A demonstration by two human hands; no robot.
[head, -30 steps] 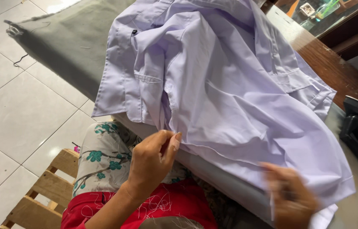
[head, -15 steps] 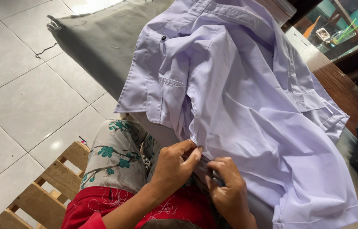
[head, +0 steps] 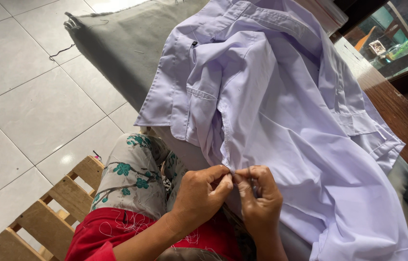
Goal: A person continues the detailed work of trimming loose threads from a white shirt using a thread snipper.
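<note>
Soft, even daylight; sharp focus, faint floor glare.

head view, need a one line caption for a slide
Left hand and right hand pinch a seam of a lilac shirt spread over a grey padded board, above a wooden pallet.

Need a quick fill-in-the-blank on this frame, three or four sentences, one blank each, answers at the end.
1. Both hands pinch a seam of the pale ____ shirt.
2. The left hand and right hand meet at the shirt's ____ edge.
3. The shirt lies on a ____ cloth.
4. A slatted ____ pallet sits on the tiled floor.

Missing words: purple; lower; grey; wooden
</note>
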